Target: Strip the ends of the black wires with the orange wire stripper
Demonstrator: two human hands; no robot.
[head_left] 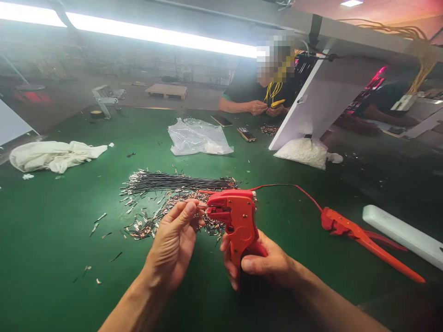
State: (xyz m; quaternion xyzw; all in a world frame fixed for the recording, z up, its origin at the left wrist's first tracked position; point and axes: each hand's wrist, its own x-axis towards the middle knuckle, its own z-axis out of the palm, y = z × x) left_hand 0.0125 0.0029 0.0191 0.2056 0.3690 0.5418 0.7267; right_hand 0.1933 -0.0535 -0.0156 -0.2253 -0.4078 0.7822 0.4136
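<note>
My right hand point(263, 265) is wrapped round the handles of a red crimping tool point(237, 216), held upright above the green table point(51, 240). My left hand point(175, 242) pinches a thin wire end, too small to name surely, and holds it at the tool's jaws. A thin red wire point(287, 186) runs out from the tool's head to the right. Behind the hands lies a bundle of black wires point(176, 182) and a scatter of small metal terminals point(152, 221).
A second red hand tool point(363, 235) lies to the right, next to a white bar point(401, 233). Farther back are a clear plastic bag point(197, 136), a white cloth point(51, 154), a bag of white parts point(304, 152), two phones and a seated co-worker's hands point(263, 108).
</note>
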